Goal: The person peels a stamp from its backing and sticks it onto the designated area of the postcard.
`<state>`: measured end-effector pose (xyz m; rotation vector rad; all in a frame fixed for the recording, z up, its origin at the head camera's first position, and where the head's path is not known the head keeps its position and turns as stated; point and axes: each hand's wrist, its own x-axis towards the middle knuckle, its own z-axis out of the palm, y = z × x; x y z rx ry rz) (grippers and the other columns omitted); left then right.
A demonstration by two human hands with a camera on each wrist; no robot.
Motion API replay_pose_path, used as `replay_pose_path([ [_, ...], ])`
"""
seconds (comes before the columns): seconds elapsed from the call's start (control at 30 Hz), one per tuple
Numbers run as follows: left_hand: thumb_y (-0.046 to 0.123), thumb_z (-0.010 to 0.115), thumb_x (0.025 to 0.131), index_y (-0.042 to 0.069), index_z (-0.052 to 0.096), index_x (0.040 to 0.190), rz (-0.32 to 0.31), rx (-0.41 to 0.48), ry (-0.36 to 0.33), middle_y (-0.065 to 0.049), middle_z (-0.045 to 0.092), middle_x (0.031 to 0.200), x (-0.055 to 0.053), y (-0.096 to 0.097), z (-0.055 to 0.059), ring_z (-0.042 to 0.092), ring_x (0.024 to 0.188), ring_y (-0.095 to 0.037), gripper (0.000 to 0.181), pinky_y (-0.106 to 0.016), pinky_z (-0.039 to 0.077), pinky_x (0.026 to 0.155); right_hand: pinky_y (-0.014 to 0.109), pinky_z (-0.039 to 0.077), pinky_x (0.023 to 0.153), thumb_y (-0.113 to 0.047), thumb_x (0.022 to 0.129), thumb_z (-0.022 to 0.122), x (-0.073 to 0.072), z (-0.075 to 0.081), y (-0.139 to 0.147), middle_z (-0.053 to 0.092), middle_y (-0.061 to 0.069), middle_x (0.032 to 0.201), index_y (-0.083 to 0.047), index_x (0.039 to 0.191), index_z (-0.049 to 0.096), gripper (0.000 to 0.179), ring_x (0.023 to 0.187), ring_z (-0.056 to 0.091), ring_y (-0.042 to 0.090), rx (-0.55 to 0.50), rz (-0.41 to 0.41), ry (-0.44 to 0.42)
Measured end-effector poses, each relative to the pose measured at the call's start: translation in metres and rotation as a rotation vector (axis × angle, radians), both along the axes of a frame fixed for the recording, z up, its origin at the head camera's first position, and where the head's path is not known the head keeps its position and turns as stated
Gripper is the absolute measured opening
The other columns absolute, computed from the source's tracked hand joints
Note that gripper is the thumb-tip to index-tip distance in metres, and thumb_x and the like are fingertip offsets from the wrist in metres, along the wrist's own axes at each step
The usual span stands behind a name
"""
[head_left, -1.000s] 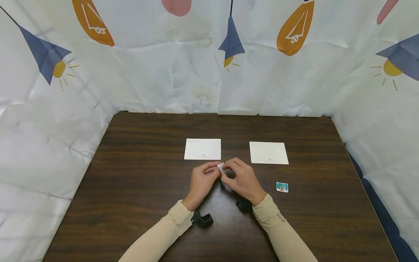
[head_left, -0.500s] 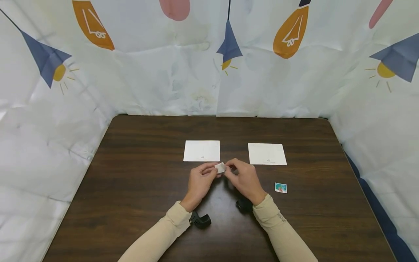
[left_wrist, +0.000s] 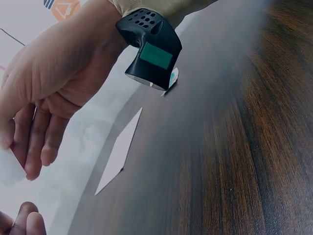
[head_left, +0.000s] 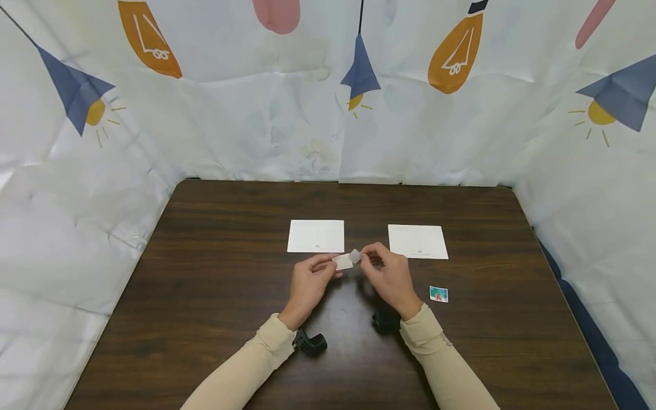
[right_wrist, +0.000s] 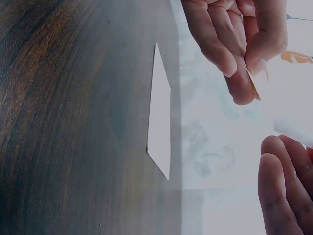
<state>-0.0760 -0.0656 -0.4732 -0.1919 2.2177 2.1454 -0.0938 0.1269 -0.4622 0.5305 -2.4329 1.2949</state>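
Note:
Above the middle of the table, my left hand (head_left: 307, 287) pinches a stamp-sized white paper (head_left: 343, 262) between thumb and fingers. My right hand (head_left: 392, 279) pinches a small greyish-white slip (head_left: 355, 256) that meets the paper's right edge. Whether the two are still joined I cannot tell. In the left wrist view the right hand's slip (left_wrist: 10, 169) looks pale and blurred. The right wrist view has the left hand's paper (right_wrist: 257, 85) nearly edge-on at its fingertips. A colourful teal-and-red stamp (head_left: 438, 294) lies right of my right hand.
Two white postcards, a left card (head_left: 316, 236) and a right card (head_left: 417, 242), lie flat beyond my hands on the dark wooden table (head_left: 230, 228). A patterned white curtain (head_left: 287, 125) hangs behind. Black devices (head_left: 310, 343) sit at both wrists.
My right hand has moved a little to the right with its slip, away from the left hand. More of the left hand's white paper shows, and the slip has opened out from it.

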Motion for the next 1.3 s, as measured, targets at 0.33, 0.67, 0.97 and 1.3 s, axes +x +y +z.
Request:
replay_pose_path([
  [0.33,0.006,0.066,0.098,0.0,0.077,0.116,-0.001,0.01,0.005,-0.024,0.079,0.106,0.0,-0.003,0.0,0.08,0.082,-0.02,0.022,-0.033,0.065,0.08,0.028,0.064,0.066,0.002,0.093,0.071,0.001,0.002,0.002,0.08,0.012,0.087,-0.004,0.097,0.07,0.007,0.074,0.078,0.02,-0.051,-0.015,-0.026],
  [0.67,0.007,0.067,0.098,0.0,0.076,0.118,0.011,0.026,-0.024,-0.023,0.079,0.107,0.0,-0.006,-0.001,0.08,0.081,-0.016,0.023,-0.026,0.064,0.08,0.02,0.062,0.069,-0.003,0.096,0.07,0.002,0.001,0.007,0.081,0.01,0.086,-0.003,0.099,0.073,0.004,0.074,0.079,0.019,-0.104,-0.034,-0.141],
  [0.97,0.004,0.064,0.098,-0.003,0.075,0.117,0.008,0.072,-0.014,-0.025,0.077,0.113,-0.003,-0.011,-0.002,0.079,0.08,-0.015,0.023,-0.026,0.065,0.078,0.02,0.062,0.068,-0.005,0.097,0.07,0.001,-0.002,0.006,0.08,0.011,0.084,-0.003,0.097,0.073,0.004,0.072,0.078,0.02,-0.139,-0.009,-0.224],
  [1.3,0.003,0.066,0.098,-0.004,0.074,0.121,0.006,0.069,-0.019,-0.027,0.075,0.118,-0.001,-0.017,-0.003,0.08,0.085,-0.018,0.025,-0.027,0.065,0.081,0.022,0.061,0.062,-0.008,0.097,0.07,0.002,-0.016,0.003,0.08,0.013,0.084,-0.003,0.098,0.074,0.007,0.069,0.077,0.016,-0.137,0.027,-0.448],
])
